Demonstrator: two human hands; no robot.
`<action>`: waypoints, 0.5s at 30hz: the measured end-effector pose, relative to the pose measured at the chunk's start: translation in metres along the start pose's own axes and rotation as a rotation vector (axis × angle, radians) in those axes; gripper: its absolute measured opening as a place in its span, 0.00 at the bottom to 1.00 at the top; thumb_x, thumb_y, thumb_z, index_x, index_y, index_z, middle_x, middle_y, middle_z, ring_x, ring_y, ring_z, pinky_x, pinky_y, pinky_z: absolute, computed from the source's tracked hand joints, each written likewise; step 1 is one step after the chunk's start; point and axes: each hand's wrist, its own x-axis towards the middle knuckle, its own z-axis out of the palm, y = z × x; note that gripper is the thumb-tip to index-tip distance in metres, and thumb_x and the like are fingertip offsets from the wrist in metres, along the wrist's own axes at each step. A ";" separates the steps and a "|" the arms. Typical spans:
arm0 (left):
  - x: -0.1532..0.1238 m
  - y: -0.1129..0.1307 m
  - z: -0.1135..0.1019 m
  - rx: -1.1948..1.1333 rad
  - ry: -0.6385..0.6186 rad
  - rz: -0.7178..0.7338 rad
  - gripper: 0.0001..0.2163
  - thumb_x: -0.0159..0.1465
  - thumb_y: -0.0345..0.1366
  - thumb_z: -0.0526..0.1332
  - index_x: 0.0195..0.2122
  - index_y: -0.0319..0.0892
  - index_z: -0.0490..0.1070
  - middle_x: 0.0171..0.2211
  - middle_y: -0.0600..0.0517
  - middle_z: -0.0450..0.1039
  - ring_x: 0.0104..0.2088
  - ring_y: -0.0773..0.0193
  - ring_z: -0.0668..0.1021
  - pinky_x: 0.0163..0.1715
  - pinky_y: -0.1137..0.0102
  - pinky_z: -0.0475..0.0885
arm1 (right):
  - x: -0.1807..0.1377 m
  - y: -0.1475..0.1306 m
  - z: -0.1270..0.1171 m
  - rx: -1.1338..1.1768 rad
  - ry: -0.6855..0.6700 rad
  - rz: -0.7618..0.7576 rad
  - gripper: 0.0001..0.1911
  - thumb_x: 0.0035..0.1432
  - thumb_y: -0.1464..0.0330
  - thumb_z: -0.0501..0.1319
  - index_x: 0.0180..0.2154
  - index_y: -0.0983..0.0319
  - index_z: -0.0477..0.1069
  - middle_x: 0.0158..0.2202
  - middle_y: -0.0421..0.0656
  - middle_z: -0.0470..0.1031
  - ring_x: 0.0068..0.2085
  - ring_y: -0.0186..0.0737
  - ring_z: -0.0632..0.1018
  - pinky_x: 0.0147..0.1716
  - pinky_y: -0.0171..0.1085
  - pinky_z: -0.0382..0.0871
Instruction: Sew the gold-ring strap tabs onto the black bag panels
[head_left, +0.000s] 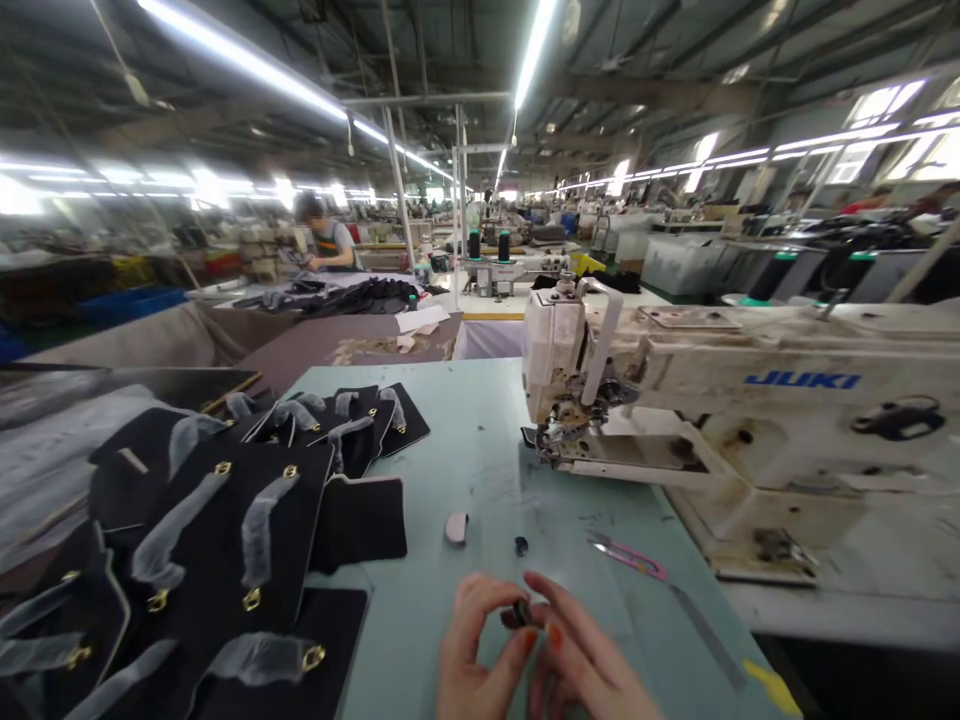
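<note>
My left hand [476,650] and my right hand [581,655] meet at the bottom centre of the pale green table [480,440]. Together the fingertips pinch a small dark round object [521,613], possibly a bobbin. Just beyond the hands lie a small grey oval piece [456,527] and a tiny dark round part [521,545]. Pink-handled thread snips [628,556] lie to the right of them. A white JUKI sewing machine [750,400] stands at the right.
Black fabric pieces with gold rings and wrapped straps [225,520] are stacked at the left. A metal ruler [705,620] lies near the table's right edge. Another person [326,240] works at a far bench among rows of machines.
</note>
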 end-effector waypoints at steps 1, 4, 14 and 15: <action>-0.001 0.000 -0.001 0.003 0.006 0.014 0.09 0.58 0.42 0.66 0.37 0.45 0.77 0.34 0.49 0.79 0.39 0.57 0.78 0.44 0.63 0.74 | 0.001 0.004 0.009 0.001 0.020 -0.038 0.34 0.63 0.47 0.52 0.63 0.58 0.52 0.47 0.50 0.71 0.34 0.42 0.77 0.32 0.37 0.72; -0.007 0.001 0.002 -0.141 0.093 -0.150 0.12 0.56 0.44 0.68 0.37 0.44 0.77 0.35 0.48 0.79 0.39 0.57 0.79 0.43 0.64 0.75 | 0.003 0.014 0.022 -0.183 0.264 -0.178 0.30 0.63 0.48 0.54 0.58 0.59 0.65 0.35 0.46 0.74 0.38 0.44 0.76 0.41 0.38 0.72; -0.021 -0.013 0.010 -0.592 0.074 -0.465 0.15 0.50 0.44 0.73 0.33 0.41 0.75 0.29 0.52 0.77 0.30 0.66 0.78 0.33 0.74 0.74 | -0.002 0.009 -0.009 -0.513 0.059 -0.144 0.22 0.66 0.55 0.54 0.59 0.51 0.67 0.53 0.46 0.73 0.51 0.49 0.75 0.47 0.40 0.72; -0.019 -0.015 0.008 -0.534 0.041 -0.395 0.13 0.52 0.43 0.72 0.33 0.41 0.75 0.29 0.52 0.77 0.31 0.66 0.78 0.34 0.74 0.75 | -0.002 0.008 -0.010 -0.490 0.047 -0.133 0.23 0.66 0.54 0.54 0.59 0.51 0.67 0.51 0.47 0.74 0.50 0.49 0.76 0.46 0.40 0.73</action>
